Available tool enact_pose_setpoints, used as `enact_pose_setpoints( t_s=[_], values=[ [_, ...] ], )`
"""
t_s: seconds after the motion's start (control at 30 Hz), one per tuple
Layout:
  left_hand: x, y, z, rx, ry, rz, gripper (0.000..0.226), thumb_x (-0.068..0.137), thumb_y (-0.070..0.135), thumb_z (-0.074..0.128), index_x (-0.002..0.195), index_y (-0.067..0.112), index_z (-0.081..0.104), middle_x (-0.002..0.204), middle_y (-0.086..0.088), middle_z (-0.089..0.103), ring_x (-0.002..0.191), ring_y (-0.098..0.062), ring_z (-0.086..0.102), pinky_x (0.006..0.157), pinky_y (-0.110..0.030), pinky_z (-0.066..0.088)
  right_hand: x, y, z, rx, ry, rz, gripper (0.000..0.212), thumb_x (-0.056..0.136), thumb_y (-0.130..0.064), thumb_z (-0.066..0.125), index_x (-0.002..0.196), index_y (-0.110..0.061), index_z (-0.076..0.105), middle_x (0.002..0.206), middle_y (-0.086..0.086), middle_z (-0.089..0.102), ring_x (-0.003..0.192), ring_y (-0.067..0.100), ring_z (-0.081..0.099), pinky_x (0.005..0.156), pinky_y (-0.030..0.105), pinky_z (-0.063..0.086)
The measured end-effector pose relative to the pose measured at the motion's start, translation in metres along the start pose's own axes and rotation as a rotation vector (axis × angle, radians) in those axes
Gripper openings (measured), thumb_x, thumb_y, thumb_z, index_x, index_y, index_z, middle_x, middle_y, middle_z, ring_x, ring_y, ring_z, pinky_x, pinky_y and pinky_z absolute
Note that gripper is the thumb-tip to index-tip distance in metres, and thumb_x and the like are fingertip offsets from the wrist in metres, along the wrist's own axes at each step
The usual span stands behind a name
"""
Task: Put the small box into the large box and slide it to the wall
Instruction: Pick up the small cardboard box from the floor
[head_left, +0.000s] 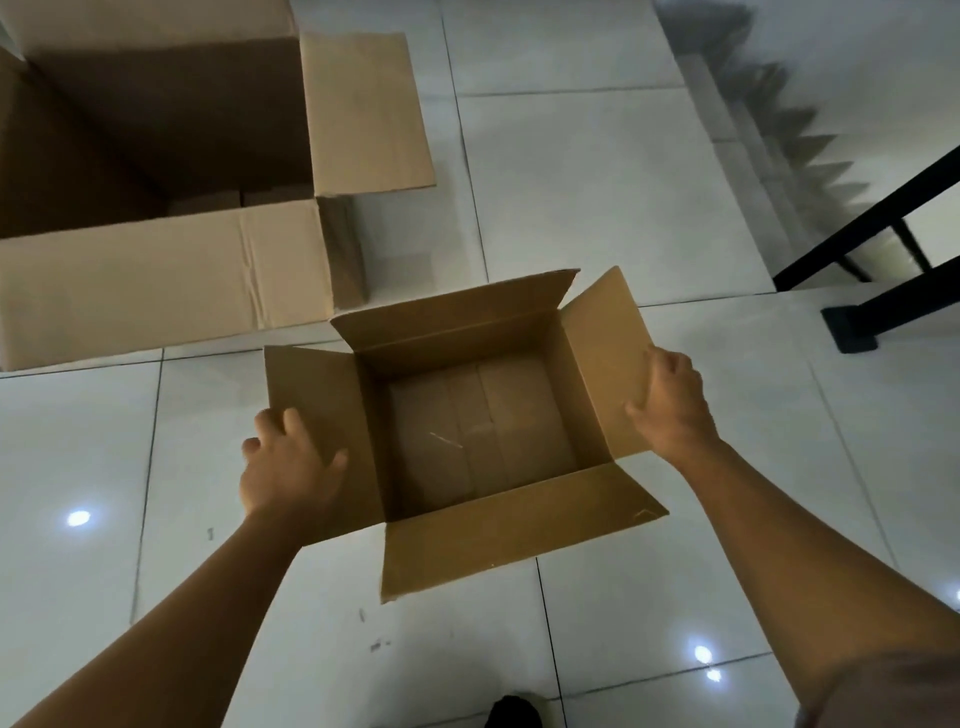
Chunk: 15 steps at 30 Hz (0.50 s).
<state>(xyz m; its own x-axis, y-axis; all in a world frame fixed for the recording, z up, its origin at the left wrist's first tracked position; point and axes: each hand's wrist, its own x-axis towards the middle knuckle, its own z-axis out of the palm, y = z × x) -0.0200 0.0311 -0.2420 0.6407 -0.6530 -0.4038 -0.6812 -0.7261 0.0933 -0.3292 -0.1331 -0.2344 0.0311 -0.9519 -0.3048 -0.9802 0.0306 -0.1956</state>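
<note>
Pale glossy floor (597, 171) tiles fill the view, with ceiling lights mirrored in them near the bottom edge. At the right edge a staircase (769, 130) descends beside a black railing (883, 234). The small box (467, 415) sits open in the middle, its four flaps spread outward and its inside bare; whether it rests on the floor or is lifted slightly is hard to tell. The left hand (288, 467) grips the left flap, thumb on top and fingers curled round its edge. The right hand (670, 410) clasps the right flap the same way. The large box (156, 275) stands open toward the far left corner of the floor, just beyond the small box and apart from it, flaps folded out, its interior dark.
</note>
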Motion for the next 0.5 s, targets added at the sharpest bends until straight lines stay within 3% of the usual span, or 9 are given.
enact_pose_setpoints(
  t_s=[0.2, 0.3, 0.37, 0.5],
  values=[
    [0.006, 0.007, 0.015, -0.279, 0.145, 0.034, 0.073, 0.081, 0.021, 0.067, 0.137, 0.011, 0.022, 0.138, -0.022, 0.039, 0.104, -0.048, 0.058, 0.076, -0.056, 0.053, 0.010, 0.005, 0.021, 0.123, 0.193, 0.038, 0.061, 0.082, -0.012, 0.067, 0.131, -0.010, 0.031, 0.131, 0.020, 0.048, 0.109, 0.038, 0.057, 0.083, 0.044, 0.054],
    [0.002, 0.017, 0.019, -0.399, 0.200, 0.089, 0.068, 0.084, 0.013, 0.063, 0.137, 0.015, 0.020, 0.130, -0.023, 0.050, 0.097, -0.045, 0.062, 0.072, -0.051, 0.054, 0.011, 0.002, 0.025, 0.173, 0.269, 0.058, 0.055, 0.082, -0.010, 0.066, 0.126, -0.010, 0.032, 0.119, 0.021, 0.059, 0.088, 0.037, 0.066, 0.066, 0.033, 0.053],
    [0.001, 0.024, 0.022, -0.473, 0.206, 0.033, 0.062, 0.085, 0.014, 0.062, 0.134, 0.016, 0.025, 0.119, -0.022, 0.058, 0.095, -0.042, 0.064, 0.074, -0.050, 0.054, 0.012, 0.000, 0.027, 0.176, 0.287, 0.082, 0.052, 0.084, -0.014, 0.066, 0.124, -0.010, 0.034, 0.110, 0.021, 0.064, 0.082, 0.036, 0.068, 0.061, 0.030, 0.050],
    [0.005, 0.034, 0.029, -0.452, 0.080, -0.088, 0.039, 0.092, 0.029, 0.050, 0.120, 0.002, 0.048, 0.114, -0.023, 0.062, 0.100, -0.039, 0.061, 0.080, -0.047, 0.051, 0.015, 0.001, 0.029, 0.112, 0.232, 0.101, 0.036, 0.088, -0.023, 0.059, 0.117, -0.006, 0.046, 0.107, 0.021, 0.066, 0.090, 0.039, 0.066, 0.067, 0.036, 0.053]
  ],
)
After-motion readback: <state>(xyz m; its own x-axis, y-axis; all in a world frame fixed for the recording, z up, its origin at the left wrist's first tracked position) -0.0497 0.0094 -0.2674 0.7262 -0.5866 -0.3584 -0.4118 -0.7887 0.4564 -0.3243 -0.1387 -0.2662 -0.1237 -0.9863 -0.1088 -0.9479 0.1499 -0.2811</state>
